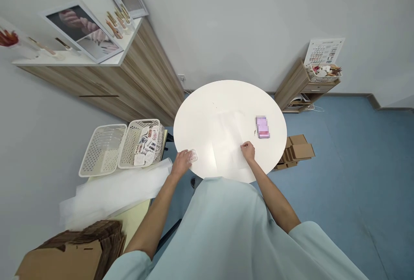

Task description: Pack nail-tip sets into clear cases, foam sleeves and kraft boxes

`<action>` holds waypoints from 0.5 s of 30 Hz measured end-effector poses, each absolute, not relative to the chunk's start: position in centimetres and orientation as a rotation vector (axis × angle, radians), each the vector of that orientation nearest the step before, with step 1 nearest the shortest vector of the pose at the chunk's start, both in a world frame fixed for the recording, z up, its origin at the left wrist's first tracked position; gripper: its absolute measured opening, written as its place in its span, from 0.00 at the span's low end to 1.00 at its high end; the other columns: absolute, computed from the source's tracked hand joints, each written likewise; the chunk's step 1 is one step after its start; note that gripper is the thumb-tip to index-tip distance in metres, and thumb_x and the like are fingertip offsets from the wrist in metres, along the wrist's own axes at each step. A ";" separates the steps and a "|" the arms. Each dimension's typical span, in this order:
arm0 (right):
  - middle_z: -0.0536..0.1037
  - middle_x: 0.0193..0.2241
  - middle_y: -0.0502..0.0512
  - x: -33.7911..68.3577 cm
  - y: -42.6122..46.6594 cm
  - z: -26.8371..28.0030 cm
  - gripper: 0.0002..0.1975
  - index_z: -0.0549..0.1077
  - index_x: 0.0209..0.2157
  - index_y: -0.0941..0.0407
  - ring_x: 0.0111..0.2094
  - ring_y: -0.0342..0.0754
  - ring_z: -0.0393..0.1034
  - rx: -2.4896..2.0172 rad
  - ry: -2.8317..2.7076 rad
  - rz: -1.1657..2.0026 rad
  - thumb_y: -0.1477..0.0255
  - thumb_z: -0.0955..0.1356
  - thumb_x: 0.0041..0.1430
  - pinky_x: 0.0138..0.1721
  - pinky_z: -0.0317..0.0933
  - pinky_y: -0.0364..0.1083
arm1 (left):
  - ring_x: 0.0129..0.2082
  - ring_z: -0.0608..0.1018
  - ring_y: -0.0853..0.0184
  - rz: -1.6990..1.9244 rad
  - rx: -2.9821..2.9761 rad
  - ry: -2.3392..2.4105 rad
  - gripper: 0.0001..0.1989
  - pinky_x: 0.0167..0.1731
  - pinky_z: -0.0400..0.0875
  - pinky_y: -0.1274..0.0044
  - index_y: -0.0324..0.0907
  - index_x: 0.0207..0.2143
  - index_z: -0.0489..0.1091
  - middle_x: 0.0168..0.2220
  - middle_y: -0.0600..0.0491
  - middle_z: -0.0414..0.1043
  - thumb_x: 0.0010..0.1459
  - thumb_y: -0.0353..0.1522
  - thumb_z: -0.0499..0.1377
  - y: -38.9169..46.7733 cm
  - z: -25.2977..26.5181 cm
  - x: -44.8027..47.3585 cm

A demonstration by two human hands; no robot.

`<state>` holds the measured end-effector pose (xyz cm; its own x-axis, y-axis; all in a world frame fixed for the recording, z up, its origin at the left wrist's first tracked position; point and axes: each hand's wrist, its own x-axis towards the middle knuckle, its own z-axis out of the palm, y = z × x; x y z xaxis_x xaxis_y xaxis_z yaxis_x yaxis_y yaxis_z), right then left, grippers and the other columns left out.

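Observation:
My left hand [181, 163] is at the left front edge of the round white table, its fingers closed on a small clear plastic case [192, 156] with faint pinkish contents too small to make out. A thin, translucent white sheet [228, 135] lies flat on the tabletop and is hard to tell from the white surface. At the sheet's right side my right hand [248, 150] is closed in a pinch, apparently on its edge. Beyond that hand, to the right, rests a purple and pink item [262, 127], blurred into blocks.
Left of the round table [197, 103], a side table bears an empty-looking white basket [87, 155], a basket [123, 155] of small printed packs, white wrapping sheets [123, 189] and stacked flat cardboard [64, 262]. Cardboard boxes [302, 146] stand on the floor at right, near a small cabinet [296, 81].

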<state>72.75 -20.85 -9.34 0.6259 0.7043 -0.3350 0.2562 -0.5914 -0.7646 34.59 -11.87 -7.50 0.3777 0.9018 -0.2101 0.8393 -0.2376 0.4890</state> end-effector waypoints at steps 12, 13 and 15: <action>0.82 0.40 0.56 72.2 -18.9 -9.8 0.03 0.69 0.31 0.50 0.43 0.53 0.74 -2.174 -0.787 0.826 0.68 0.67 0.54 0.46 0.65 0.49 | 0.65 0.68 0.45 0.235 2.172 1.300 0.35 0.66 0.64 0.57 0.45 0.65 0.67 0.63 0.43 0.71 0.54 0.32 0.65 -13.1 -6.7 40.2; 0.82 0.40 0.56 72.2 -18.5 -9.9 0.03 0.69 0.31 0.50 0.43 0.53 0.74 -2.172 -0.796 0.826 0.68 0.67 0.54 0.46 0.65 0.49 | 0.65 0.68 0.45 0.252 2.181 1.245 0.34 0.66 0.63 0.57 0.45 0.65 0.67 0.63 0.43 0.71 0.54 0.31 0.65 -13.4 -6.8 41.3; 0.81 0.39 0.55 72.3 -17.9 -10.2 0.03 0.68 0.31 0.50 0.43 0.53 0.74 -2.168 -0.810 0.826 0.68 0.68 0.54 0.46 0.65 0.49 | 0.65 0.69 0.45 0.263 2.216 1.136 0.34 0.67 0.62 0.57 0.43 0.64 0.68 0.63 0.42 0.71 0.53 0.29 0.65 -14.0 -7.0 43.5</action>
